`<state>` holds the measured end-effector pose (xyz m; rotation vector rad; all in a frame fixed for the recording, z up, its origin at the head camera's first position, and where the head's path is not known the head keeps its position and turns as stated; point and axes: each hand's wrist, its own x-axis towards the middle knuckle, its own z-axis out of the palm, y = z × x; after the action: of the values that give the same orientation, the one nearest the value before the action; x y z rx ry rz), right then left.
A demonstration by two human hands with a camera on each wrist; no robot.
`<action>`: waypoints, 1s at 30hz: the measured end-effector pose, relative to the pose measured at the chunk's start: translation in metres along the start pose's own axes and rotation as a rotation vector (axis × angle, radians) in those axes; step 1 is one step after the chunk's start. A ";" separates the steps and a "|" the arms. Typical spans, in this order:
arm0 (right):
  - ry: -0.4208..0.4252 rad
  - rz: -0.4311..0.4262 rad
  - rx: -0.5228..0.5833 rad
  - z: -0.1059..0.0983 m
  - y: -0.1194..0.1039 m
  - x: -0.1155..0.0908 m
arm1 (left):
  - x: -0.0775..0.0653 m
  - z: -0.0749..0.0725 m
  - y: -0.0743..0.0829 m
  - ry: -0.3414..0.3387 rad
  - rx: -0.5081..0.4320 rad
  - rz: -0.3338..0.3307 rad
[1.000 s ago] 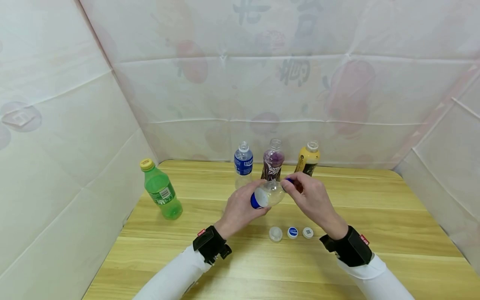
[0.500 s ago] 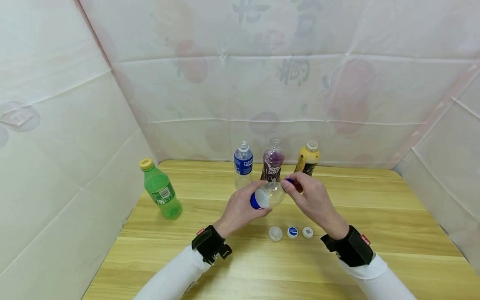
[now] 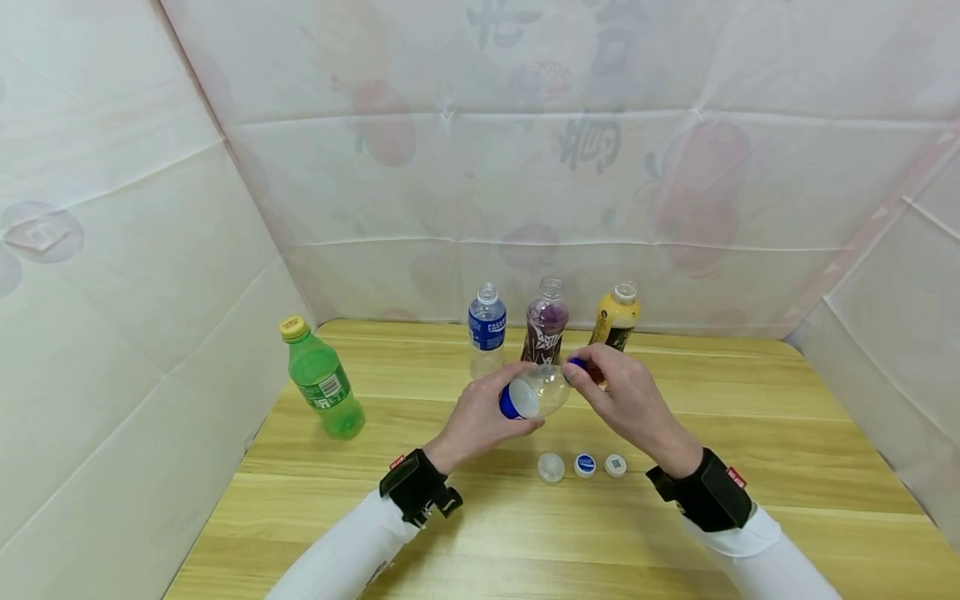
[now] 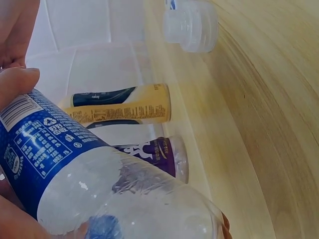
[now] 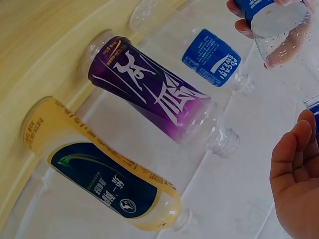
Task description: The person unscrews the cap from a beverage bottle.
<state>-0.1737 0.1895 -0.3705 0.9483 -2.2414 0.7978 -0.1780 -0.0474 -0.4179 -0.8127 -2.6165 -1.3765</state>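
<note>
**Clear bottle [image 3: 551, 392] held tilted mid-frame, by body and neck**

The left hand [image 3: 480, 412] curls its fingers round the blue-labelled body, probably to steady it; the right hand's [image 3: 622, 398] fingers pinch the blue cap [image 3: 577, 363] at the neck. The tilt seems to bring the neck within easy reach. At lower centre, three loose caps [image 3: 585, 466] lie in a row on the desk [image 3: 765, 517], perhaps for keeping track. Three uncapped bottles [image 3: 546, 321] stand lined up behind; a capped green bottle [image 3: 322, 375] stands apart at left.
</note>
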 end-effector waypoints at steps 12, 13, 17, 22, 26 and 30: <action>-0.005 -0.045 0.005 0.001 0.004 0.001 | 0.000 0.000 -0.001 -0.012 -0.030 -0.005; -0.004 -0.050 0.006 0.000 0.004 0.001 | 0.000 0.000 -0.001 -0.012 -0.029 -0.005; -0.015 -0.063 0.013 0.000 0.005 0.001 | 0.001 0.000 -0.001 -0.012 -0.027 -0.004; -0.041 -0.067 0.028 -0.001 0.005 0.001 | 0.001 0.001 -0.002 -0.016 -0.030 -0.005; -0.054 -0.076 0.038 0.000 0.005 0.000 | 0.000 0.002 -0.004 -0.019 -0.029 -0.009; -0.059 -0.082 0.043 0.000 0.005 -0.001 | 0.000 0.002 -0.004 -0.018 -0.029 -0.011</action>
<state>-0.1767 0.1929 -0.3728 1.0892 -2.2279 0.7934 -0.1799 -0.0480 -0.4223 -0.8198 -2.6241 -1.4192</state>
